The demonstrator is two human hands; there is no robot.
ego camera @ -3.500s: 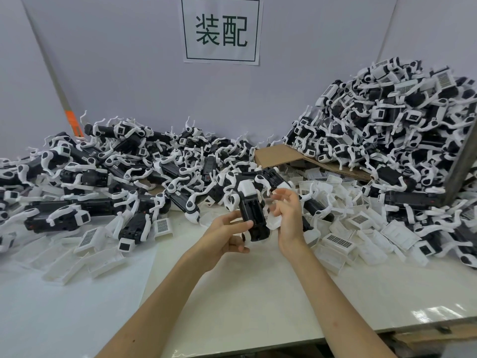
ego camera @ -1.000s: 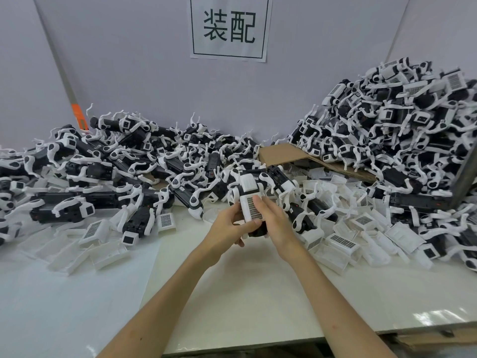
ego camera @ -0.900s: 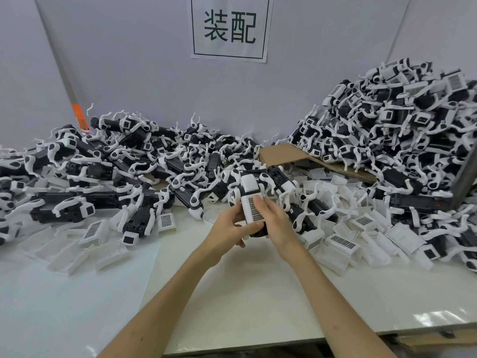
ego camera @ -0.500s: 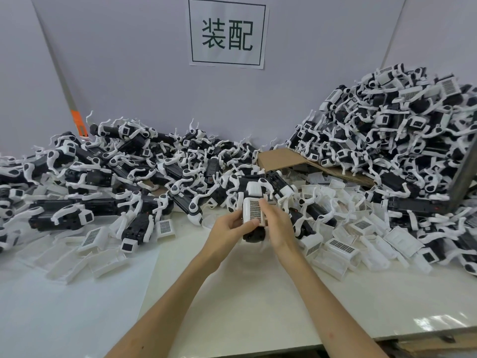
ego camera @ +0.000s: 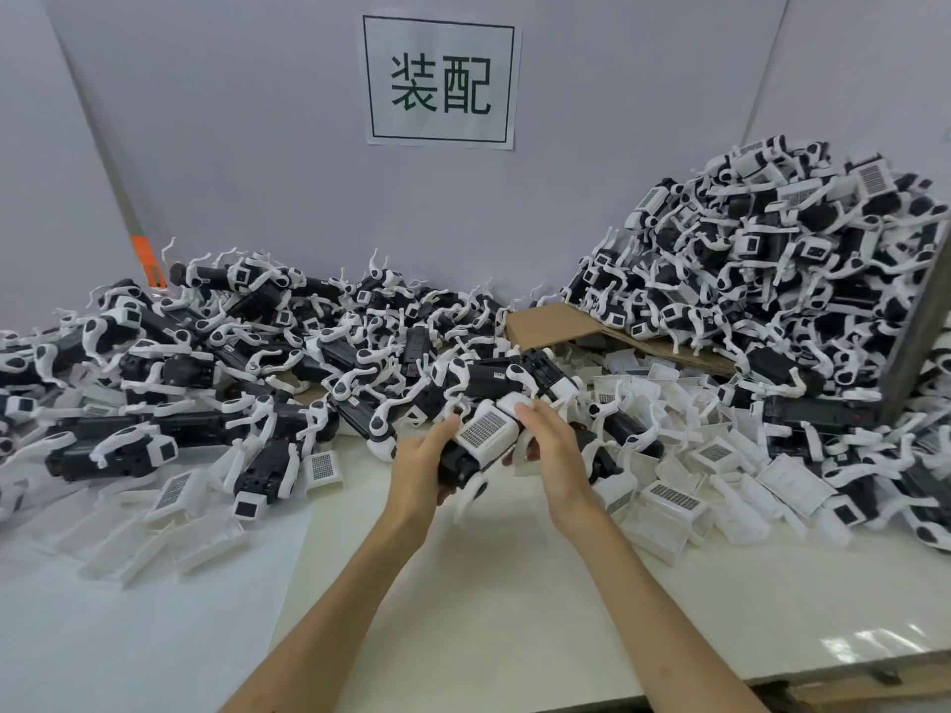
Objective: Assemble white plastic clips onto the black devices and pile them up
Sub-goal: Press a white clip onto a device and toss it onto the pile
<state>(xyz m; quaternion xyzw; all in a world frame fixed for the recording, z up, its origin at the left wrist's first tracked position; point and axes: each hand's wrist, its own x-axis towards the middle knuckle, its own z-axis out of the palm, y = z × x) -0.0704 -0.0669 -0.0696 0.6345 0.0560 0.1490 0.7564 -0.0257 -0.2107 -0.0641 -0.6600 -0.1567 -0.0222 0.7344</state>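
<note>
l hand (ego camera: 419, 468) grips black device (ego camera: 455, 464), r hand (ego camera: 553, 452) holds its white clip (ego camera: 489, 429)

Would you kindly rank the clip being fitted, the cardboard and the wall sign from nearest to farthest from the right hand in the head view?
1. Clip: on the held device, touching the right hand, at its left.
2. Cardboard: lying flat, farther back behind the hand.
3. Sign: high on the back wall, farthest.

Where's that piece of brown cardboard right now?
In the head view, the brown cardboard lies right of centre near the back wall, its right end under the tall pile of black devices, behind the loose white clips.
</note>
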